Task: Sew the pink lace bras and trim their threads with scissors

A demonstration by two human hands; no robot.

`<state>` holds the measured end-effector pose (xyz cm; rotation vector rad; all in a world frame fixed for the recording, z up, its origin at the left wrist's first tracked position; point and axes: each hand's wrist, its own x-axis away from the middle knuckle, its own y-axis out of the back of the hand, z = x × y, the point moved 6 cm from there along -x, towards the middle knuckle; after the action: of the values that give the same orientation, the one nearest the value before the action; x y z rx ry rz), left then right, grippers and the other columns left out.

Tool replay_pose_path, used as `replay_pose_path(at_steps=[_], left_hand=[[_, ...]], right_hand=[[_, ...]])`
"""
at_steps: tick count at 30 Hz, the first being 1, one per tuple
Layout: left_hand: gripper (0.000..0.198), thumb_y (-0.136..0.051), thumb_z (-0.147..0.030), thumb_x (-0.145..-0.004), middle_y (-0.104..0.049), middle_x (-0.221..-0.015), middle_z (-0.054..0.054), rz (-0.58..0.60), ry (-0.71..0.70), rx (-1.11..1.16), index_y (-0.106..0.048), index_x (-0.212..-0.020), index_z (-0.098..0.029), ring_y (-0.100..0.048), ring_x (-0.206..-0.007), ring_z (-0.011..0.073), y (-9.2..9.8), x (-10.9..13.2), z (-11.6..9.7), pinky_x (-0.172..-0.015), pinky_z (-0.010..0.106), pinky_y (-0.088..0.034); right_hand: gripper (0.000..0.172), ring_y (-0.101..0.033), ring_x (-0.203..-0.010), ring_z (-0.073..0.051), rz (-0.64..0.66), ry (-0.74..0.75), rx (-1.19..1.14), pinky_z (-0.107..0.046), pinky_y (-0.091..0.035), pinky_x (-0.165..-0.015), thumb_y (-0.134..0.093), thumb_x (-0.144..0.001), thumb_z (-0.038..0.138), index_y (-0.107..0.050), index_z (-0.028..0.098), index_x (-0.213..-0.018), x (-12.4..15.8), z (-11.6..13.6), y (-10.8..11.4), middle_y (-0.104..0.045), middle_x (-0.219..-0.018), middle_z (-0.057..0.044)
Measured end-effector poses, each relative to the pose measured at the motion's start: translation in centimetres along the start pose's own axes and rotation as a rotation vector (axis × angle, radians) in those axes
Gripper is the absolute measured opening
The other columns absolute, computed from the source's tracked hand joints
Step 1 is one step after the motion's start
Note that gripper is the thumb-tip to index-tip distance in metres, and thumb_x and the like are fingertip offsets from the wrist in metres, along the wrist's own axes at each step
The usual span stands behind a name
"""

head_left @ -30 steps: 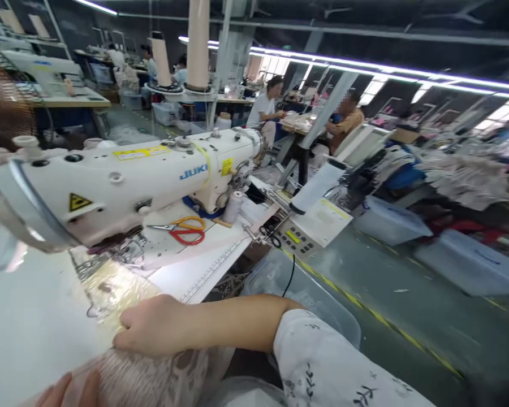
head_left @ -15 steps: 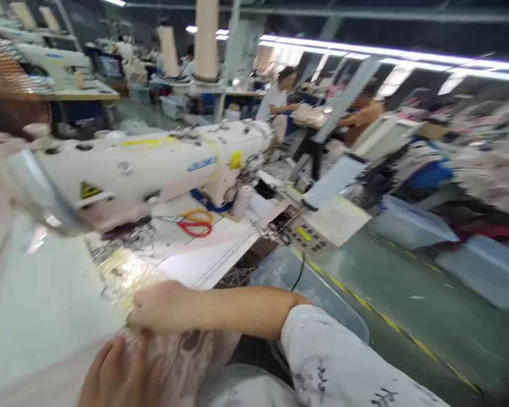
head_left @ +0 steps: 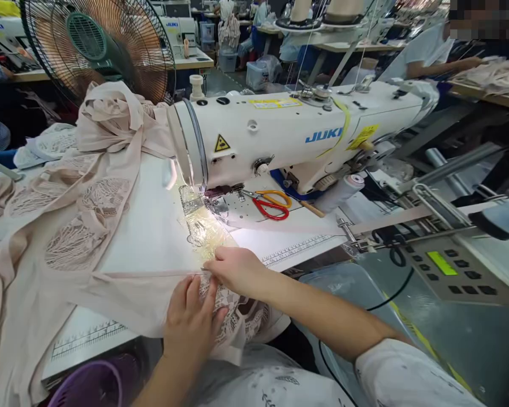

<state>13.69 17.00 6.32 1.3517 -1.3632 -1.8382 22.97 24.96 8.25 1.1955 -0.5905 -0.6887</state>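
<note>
Where the beige cloth [head_left: 80, 226] is draped over the white bench [head_left: 152, 232] from the left edge to the lower centre of the frame, its lace end is pressed flat under the left hand [head_left: 193, 322], whose fingers are slightly spread. Just above, a narrow edge of the cloth is pinched by the right hand [head_left: 237, 271]. Behind both hands, at centre, a sewing machine [head_left: 297, 133] is seen, with scissors [head_left: 271, 204] lying under its arm and a fan [head_left: 97, 48] at upper left.
</note>
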Motion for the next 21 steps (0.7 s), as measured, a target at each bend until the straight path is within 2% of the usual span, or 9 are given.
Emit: replay_pose_path(at_steps=[4,12,16,21], left_hand=[[0.043,-0.06,-0.041,-0.081,-0.052,-0.111,0.018,-0.024,-0.04,-0.045,-0.063,-0.115,-0.017,-0.051,-0.105,0.033,-0.1,0.0,0.1,-0.088,0.046,-0.049],[0.043,-0.063,-0.04,-0.079,-0.052,-0.109,0.019,-0.064,-0.075,-0.08,-0.063,-0.113,-0.014,-0.053,-0.103,0.0331,0.2,-0.4,-0.1,-0.086,0.045,-0.049],[0.045,-0.062,-0.04,-0.079,-0.051,-0.122,0.019,-0.024,-0.075,-0.106,-0.061,-0.117,-0.016,-0.052,-0.105,0.033,0.1,-0.4,-0.1,-0.087,0.046,-0.048],[0.049,-0.061,-0.041,-0.08,-0.052,-0.123,0.02,0.007,-0.082,-0.129,-0.058,-0.122,-0.016,-0.052,-0.106,0.034,-0.2,-0.4,-0.2,-0.087,0.045,-0.047]], right_hand=[[0.018,-0.044,-0.065,-0.015,0.043,0.015,0.012,-0.027,-0.017,-0.05,-0.049,-0.086,0.025,-0.064,0.022,-0.095,-0.3,0.1,0.1,-0.057,-0.082,-0.003],[0.019,-0.042,-0.066,-0.015,0.068,0.055,0.0,-0.027,-0.016,-0.05,-0.046,-0.087,0.022,-0.062,0.021,-0.098,0.0,0.1,0.4,-0.055,-0.081,-0.004],[0.016,-0.044,-0.067,-0.016,0.092,0.084,0.001,-0.027,-0.016,-0.049,-0.046,-0.087,0.022,-0.062,0.019,-0.091,0.1,-0.1,0.7,-0.055,-0.083,-0.004],[0.013,-0.047,-0.069,-0.016,0.121,0.114,0.055,-0.028,-0.017,-0.049,-0.05,-0.082,0.015,-0.061,0.017,-0.088,1.0,-0.8,1.1,-0.057,-0.085,-0.004]])
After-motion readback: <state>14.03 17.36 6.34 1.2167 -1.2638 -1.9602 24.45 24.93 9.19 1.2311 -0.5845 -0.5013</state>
